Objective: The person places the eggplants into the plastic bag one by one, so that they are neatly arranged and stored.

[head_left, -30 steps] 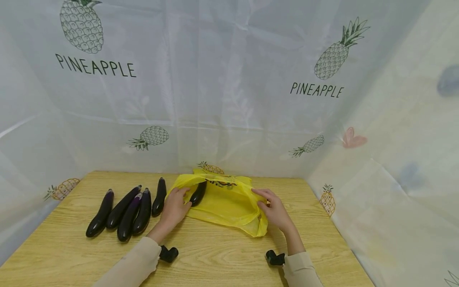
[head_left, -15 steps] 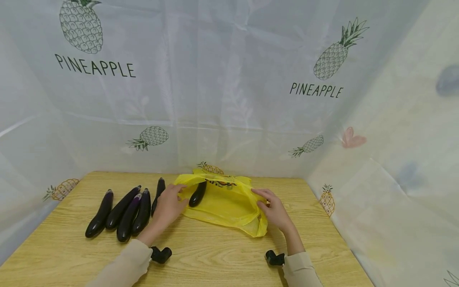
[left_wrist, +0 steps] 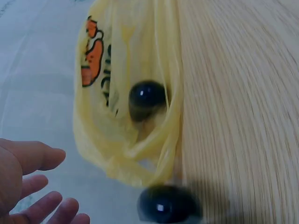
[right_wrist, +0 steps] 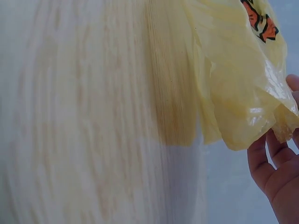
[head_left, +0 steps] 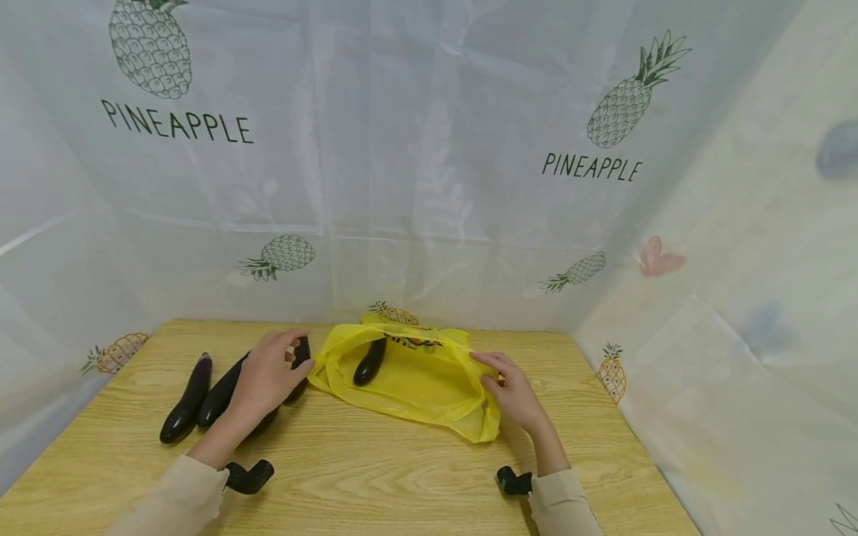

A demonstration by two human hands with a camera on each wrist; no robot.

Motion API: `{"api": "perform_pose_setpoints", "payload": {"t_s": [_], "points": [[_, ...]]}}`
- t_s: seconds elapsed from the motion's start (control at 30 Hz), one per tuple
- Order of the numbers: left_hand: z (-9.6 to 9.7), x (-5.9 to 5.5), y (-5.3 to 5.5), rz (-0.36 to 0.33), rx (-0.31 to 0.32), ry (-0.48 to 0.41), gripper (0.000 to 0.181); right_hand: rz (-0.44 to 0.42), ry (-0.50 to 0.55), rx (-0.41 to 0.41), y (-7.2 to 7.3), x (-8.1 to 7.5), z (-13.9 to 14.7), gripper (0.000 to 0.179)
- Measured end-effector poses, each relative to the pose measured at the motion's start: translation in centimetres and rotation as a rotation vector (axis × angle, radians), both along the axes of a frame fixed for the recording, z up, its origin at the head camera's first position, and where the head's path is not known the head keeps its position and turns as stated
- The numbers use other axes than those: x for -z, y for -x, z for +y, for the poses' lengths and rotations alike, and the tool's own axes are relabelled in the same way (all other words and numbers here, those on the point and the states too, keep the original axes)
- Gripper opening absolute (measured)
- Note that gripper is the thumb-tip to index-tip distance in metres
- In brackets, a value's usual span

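A yellow plastic bag (head_left: 422, 387) lies on the table with its mouth spread wide, one dark eggplant (head_left: 370, 362) inside. My right hand (head_left: 512, 391) holds the bag's right edge; in the right wrist view, the fingers (right_wrist: 261, 163) are bent at the yellow film (right_wrist: 238, 107). Left of the bag, my left hand (head_left: 264, 376) hovers over the loose eggplants with nothing in its grasp, thumb and fingers apart. Closest to it is the eggplant (head_left: 297, 393) beside the bag, partly hidden by the hand. In the left wrist view this eggplant (left_wrist: 169, 205) lies just outside the bag's mouth.
More eggplants lie on the left of the wooden table (head_left: 402, 484), one at the outer left (head_left: 188, 402) and others partly covered by the left forearm. A pineapple-print sheet (head_left: 429, 186) rises behind and beside the table.
My left hand has let go of the bag's left edge and moved left over the loose eggplants. The bag's left rim has sagged outward. My right hand stays in place.
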State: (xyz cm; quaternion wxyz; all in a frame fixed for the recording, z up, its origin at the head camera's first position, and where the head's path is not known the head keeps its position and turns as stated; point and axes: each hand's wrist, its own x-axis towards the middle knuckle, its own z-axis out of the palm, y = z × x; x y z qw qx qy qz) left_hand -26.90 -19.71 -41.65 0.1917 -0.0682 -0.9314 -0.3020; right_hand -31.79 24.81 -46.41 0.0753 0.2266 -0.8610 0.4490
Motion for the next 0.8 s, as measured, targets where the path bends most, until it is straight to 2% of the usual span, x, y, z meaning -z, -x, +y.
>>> {"api": "perform_pose_setpoints", "payload": {"t_s": [0.23,0.43,0.67,0.8], "points": [[-3.5,-0.3,-1.0,0.004,-0.037,0.033,0.062,0.004,-0.013,0.007,0.0,0.0,0.1,0.050],[-7.4,0.2,-2.1,0.002,-0.081,0.083,0.067,0.000,-0.006,0.018,0.0,0.0,0.0,0.050],[-11.4,1.6,-3.5,-0.024,-0.141,0.134,0.069,-0.004,-0.004,0.016,-0.1,0.1,0.1,0.049],[-13.4,2.6,-4.1,-0.088,-0.151,0.148,0.074,-0.006,-0.008,0.014,0.0,0.1,0.1,0.049]]}}
